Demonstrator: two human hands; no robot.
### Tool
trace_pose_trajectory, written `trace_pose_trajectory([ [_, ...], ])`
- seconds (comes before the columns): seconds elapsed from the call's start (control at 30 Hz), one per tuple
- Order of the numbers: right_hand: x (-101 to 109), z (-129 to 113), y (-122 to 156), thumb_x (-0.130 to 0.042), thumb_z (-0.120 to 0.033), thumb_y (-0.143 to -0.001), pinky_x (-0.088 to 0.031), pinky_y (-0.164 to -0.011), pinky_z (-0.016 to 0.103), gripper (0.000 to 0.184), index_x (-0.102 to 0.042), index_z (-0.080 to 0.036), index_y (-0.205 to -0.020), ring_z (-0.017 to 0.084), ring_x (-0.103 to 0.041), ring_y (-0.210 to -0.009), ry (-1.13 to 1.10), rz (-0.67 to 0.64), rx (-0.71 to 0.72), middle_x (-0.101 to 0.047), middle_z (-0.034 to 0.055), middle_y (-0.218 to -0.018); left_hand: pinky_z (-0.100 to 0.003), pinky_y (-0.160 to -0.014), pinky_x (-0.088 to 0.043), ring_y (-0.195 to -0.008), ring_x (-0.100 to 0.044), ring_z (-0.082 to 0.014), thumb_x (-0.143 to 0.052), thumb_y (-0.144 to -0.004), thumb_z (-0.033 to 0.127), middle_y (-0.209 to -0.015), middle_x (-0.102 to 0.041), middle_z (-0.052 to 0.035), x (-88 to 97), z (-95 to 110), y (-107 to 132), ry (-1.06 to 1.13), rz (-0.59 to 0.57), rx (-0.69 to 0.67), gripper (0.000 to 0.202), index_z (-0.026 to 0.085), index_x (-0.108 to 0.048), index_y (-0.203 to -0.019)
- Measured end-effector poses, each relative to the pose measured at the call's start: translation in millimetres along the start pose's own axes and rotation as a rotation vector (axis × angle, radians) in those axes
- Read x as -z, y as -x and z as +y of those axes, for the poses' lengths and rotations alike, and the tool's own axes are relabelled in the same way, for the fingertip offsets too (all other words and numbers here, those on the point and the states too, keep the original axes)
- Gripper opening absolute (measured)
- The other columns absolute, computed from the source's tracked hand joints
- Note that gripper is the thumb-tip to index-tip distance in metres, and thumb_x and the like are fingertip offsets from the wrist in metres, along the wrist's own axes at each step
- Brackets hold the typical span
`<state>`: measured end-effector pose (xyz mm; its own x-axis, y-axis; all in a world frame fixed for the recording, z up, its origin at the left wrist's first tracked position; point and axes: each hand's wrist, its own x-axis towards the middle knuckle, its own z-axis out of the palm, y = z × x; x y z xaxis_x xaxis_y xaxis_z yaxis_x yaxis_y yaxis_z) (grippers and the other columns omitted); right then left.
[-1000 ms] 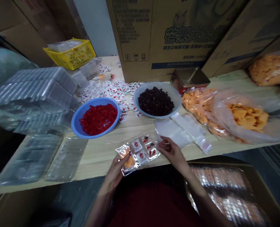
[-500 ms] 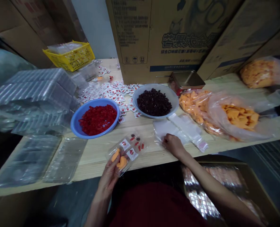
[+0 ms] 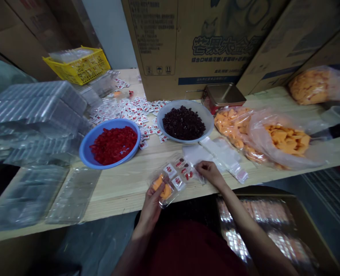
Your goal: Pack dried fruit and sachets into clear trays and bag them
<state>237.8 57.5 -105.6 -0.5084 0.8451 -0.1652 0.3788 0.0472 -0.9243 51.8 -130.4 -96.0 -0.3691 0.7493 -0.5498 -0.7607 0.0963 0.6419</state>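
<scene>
My left hand [image 3: 153, 197] grips the near left end of a clear plastic tray [image 3: 173, 193], tilted just above the table's front part. Orange shaped pieces [image 3: 165, 191], two small printed sachets [image 3: 178, 183], and a few red and dark pieces [image 3: 187, 174] lie in its compartments. My right hand [image 3: 211, 173] has its fingers closed on the edge of a clear plastic bag [image 3: 197, 155], whose mouth is close to the tray's right end. Whether the tray's end is inside the bag I cannot tell. More flat clear bags [image 3: 224, 157] lie behind that hand.
Left are stacked clear trays [image 3: 34, 115] and a blue bowl [image 3: 85, 153] of red pieces. Scattered sachets [image 3: 129, 109], a pale bowl [image 3: 161, 124] of dark pieces and bags of orange pieces [image 3: 287, 140] lie farther back. Cartons [image 3: 164, 46] stand behind; an open box [image 3: 316, 226] of packs is below right.
My left hand has carried the tray rightward, up to my right hand. The right hand has drawn the bag's edge slightly toward the tray. The view has shifted a little.
</scene>
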Motion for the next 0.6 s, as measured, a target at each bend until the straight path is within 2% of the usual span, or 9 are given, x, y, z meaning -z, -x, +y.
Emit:
trace_pose_trajectory([
  [0.17,-15.3,-0.4,13.3,-0.057,-0.035,-0.079,-0.041,-0.061,0.026,0.020,-0.058,-0.018,-0.069,0.014,-0.051,-0.062,0.017,0.202,0.051,-0.058,0.0003,-0.066,-0.031,-0.091,-0.055,-0.104,-0.070,-0.0223,-0.080,-0.077,0.032,-0.113,-0.074,-0.0073,1.3,-9.2,16.0,-0.090,0.056,-0.066,0.049,0.021,-0.065,-0.122],
  [0.33,-30.6,-15.2,24.0,-0.050,-0.027,-0.087,-0.039,-0.062,0.026,0.015,-0.055,-0.020,-0.074,0.014,-0.049,-0.064,0.208,0.346,0.195,-0.055,0.0001,-0.070,-0.029,-0.084,-0.055,-0.097,-0.071,-0.0229,-0.080,-0.075,0.036,-0.110,-0.075,-0.0095,-3.3,-6.0,21.1,-0.186,0.053,-0.078,0.050,0.015,-0.067,-0.119],
  [0.47,-34.6,-17.7,22.9,-0.048,-0.023,-0.088,-0.037,-0.062,0.027,0.015,-0.054,-0.020,-0.074,0.014,-0.048,-0.064,0.318,0.379,0.239,-0.052,-0.0006,-0.071,-0.028,-0.079,-0.055,-0.089,-0.071,-0.0216,-0.082,-0.072,0.038,-0.107,-0.075,-0.0103,-4.5,1.1,17.6,-0.231,0.009,-0.077,0.050,0.014,-0.069,-0.114],
  [0.6,-36.0,-8.4,17.0,-0.052,-0.021,-0.083,-0.038,-0.063,0.027,0.008,-0.057,-0.020,-0.076,0.014,-0.049,-0.063,0.308,0.354,0.220,-0.054,-0.0007,-0.071,-0.027,-0.075,-0.055,-0.085,-0.071,-0.0208,-0.081,-0.072,0.039,-0.104,-0.075,-0.0093,2.1,2.5,12.8,-0.301,-0.015,-0.089,0.048,0.014,-0.069,-0.112],
])
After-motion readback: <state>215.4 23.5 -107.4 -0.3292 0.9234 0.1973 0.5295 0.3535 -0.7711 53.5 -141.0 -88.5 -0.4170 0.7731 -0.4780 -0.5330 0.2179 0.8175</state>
